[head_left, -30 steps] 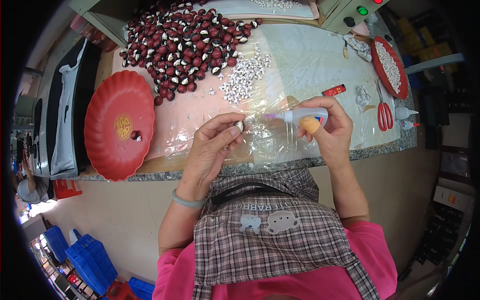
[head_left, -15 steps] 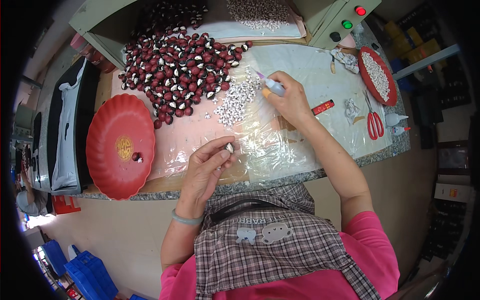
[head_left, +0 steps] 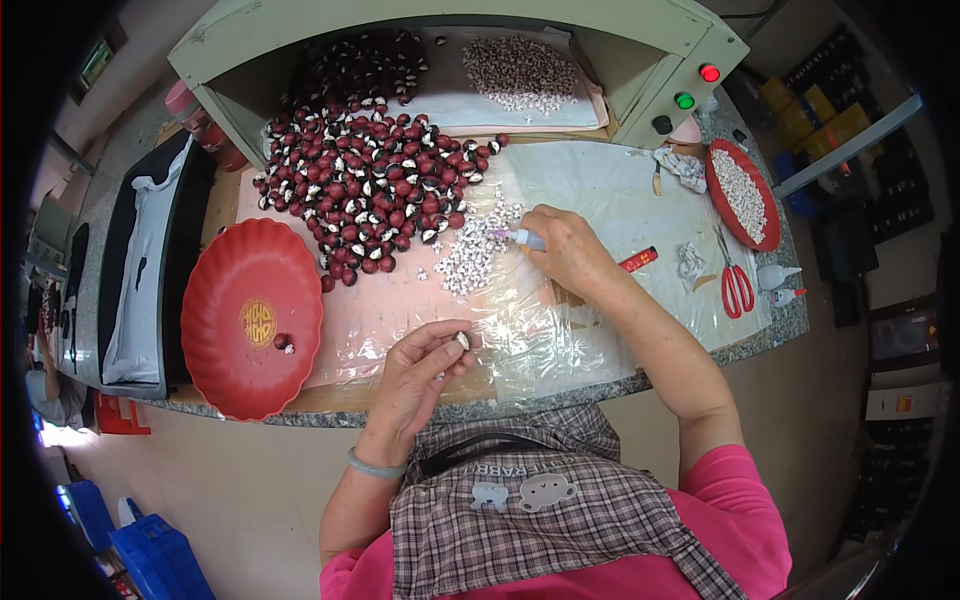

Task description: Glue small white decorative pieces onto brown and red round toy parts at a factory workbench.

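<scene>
Near the table's front edge, my left hand (head_left: 415, 368) pinches a small dark-and-white piece (head_left: 463, 341) between thumb and fingertips. My right hand (head_left: 570, 252) is closed around a small pale squeeze bottle (head_left: 529, 240) with a thin purple tip. That tip points left, over a heap of small white pieces with dark specks (head_left: 466, 262); whether it touches one I cannot tell. Behind and left of the heap lies a big pile of dark red, black and white balls (head_left: 385, 195), reaching into a pale green cabinet (head_left: 640, 50).
A scalloped red dish (head_left: 225, 350) at the left holds one or two small balls. To the right are red-handled scissors (head_left: 737, 290), a red knife-like tool (head_left: 638, 259), crumpled tissue (head_left: 682, 168), a red bowl of white pieces (head_left: 768, 238) and small bottles (head_left: 777, 277).
My right hand has brought the bottle left and nearer, its tip now over the white pieces. My left hand keeps its pinch. The whole view has shifted, showing more of the cabinet.
</scene>
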`<state>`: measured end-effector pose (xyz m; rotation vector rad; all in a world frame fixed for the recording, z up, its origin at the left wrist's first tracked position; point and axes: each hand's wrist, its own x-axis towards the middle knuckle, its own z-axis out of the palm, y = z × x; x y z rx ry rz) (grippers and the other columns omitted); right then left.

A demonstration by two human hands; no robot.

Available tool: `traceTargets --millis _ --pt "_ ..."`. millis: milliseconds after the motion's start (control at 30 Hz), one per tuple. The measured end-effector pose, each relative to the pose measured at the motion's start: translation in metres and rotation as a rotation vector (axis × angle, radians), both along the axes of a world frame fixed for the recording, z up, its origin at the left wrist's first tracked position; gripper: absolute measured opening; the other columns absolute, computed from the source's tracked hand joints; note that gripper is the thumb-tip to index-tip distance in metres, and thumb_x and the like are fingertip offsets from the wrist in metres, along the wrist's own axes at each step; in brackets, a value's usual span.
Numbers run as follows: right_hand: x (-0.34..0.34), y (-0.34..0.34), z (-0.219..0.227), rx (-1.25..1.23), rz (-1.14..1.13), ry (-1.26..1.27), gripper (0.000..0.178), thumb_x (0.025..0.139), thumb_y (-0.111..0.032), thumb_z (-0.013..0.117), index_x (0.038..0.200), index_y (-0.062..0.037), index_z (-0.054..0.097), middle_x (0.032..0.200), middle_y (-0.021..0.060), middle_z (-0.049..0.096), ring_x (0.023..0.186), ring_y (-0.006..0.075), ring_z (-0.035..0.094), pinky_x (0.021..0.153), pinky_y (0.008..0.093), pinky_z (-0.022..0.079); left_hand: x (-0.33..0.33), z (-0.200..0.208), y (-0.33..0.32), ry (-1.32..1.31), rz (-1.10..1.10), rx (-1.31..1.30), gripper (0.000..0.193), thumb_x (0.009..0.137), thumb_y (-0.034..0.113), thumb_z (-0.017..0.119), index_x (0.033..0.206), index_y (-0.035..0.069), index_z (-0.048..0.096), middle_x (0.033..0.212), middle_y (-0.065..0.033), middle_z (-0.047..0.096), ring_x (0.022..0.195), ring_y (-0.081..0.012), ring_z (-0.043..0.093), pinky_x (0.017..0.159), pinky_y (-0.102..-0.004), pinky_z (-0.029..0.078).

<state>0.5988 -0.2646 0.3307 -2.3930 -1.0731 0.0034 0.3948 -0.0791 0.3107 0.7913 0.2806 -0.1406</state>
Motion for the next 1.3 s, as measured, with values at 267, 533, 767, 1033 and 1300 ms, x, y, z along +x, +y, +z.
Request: traceTargets --millis 267,533,767,1033,1300 --pt "0.002 -0.002 0.004 -0.084 0.017 0.096 0.029 0.076 -0.004 0.067 0.104 0.0019 0.066 0.101 0.0187 0.065 0.088 0.0366 0.064 0.081 0.0394 0.051 -0.006 0.001 -0.001 0.019 0.007 0.028 0.03 0.093 0.004 0.059 0.123 -0.003 0.058 0.106 -0.0117 0.067 0.084 -0.0108 0.063 0.075 -0.0199 0.052" --pt "-0.037 -0.017 0.024 0.348 -0.163 1.002 0.015 0.082 -0.009 0.071 0.093 0.0003 0.065 0.075 0.0073 0.066 0.063 0.0113 0.062 0.056 0.0248 0.049 0.002 0.011 -0.014 -0.079 0.006 0.178 0.031 0.097 0.01 0.055 0.127 0.003 0.053 0.103 -0.0103 0.067 0.075 -0.007 0.055 0.063 -0.0195 0.042" --pt "-0.101 -0.01 0.016 0.683 -0.175 1.241 0.01 0.084 -0.003 0.068 0.092 0.0011 0.063 0.075 0.0062 0.065 0.058 0.0082 0.059 0.047 0.0193 0.042 0.003 0.006 -0.025 -0.131 -0.033 0.352 0.028 0.099 0.01 0.052 0.127 0.005 0.054 0.099 -0.0036 0.064 0.072 -0.0047 0.05 0.062 -0.0185 0.041" --pt "-0.117 -0.009 0.006 0.701 -0.192 1.152 0.013 0.084 -0.01 0.07 0.093 -0.0015 0.066 0.078 0.0016 0.067 0.058 0.0037 0.055 0.05 0.019 0.043 -0.001 0.011 -0.03 -0.1 -0.081 0.533 0.031 0.099 0.012 0.052 0.129 0.003 0.053 0.092 -0.001 0.061 0.071 -0.0042 0.047 0.06 -0.0172 0.038" --pt "-0.123 -0.01 0.005 0.533 -0.231 0.93 0.013 0.082 -0.003 0.068 0.095 -0.0014 0.066 0.08 0.0018 0.066 0.064 0.0051 0.058 0.056 0.0183 0.046 -0.003 0.003 -0.029 -0.222 -0.069 0.832 0.032 0.097 0.01 0.054 0.129 0.008 0.056 0.093 -0.0051 0.062 0.072 -0.0115 0.055 0.066 -0.0239 0.047"
